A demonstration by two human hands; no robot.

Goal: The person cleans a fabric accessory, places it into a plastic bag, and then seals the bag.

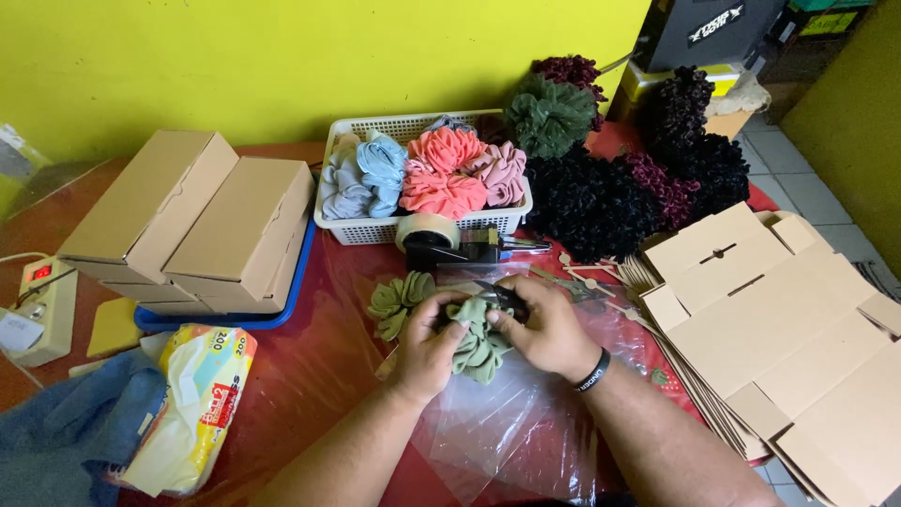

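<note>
Both forearms reach in from the near edge, elbows wide, wrists bent inward so the hands meet over a crinkled clear plastic bag (488, 422) that lies on the glossy red bench (310, 376). The left hand (424, 349) is curled around the ruffled olive-green fabric scrunchie (477, 338), fingers closed on its soft folds. The right hand (546, 329), with a black band on the wrist, pinches the same scrunchie from the other side, thumb and fingers clamped on the cloth; a small dark object shows at its fingertips, too hidden to identify. Just left of the hands a second olive-green ruffled scrunchie (399, 302) rests on the bench.

To the near left lie a soft plastic tissue pack in yellow and white (197, 404) and a crumpled blue cloth (70, 422). To the right, flat die-cut brown cardboard box blanks (788, 329) are stacked. Beyond the hands stands a black tape dispenser with a roll of tan tape (441, 239), and behind it a white lattice plastic basket (375, 127) with grey, pale blue, coral and pink scrunchies. Two folded brown cardboard boxes (197, 221) sit to the left; a heap of black, maroon and dark green scrunchies (619, 178) piles up at the far right.
</note>
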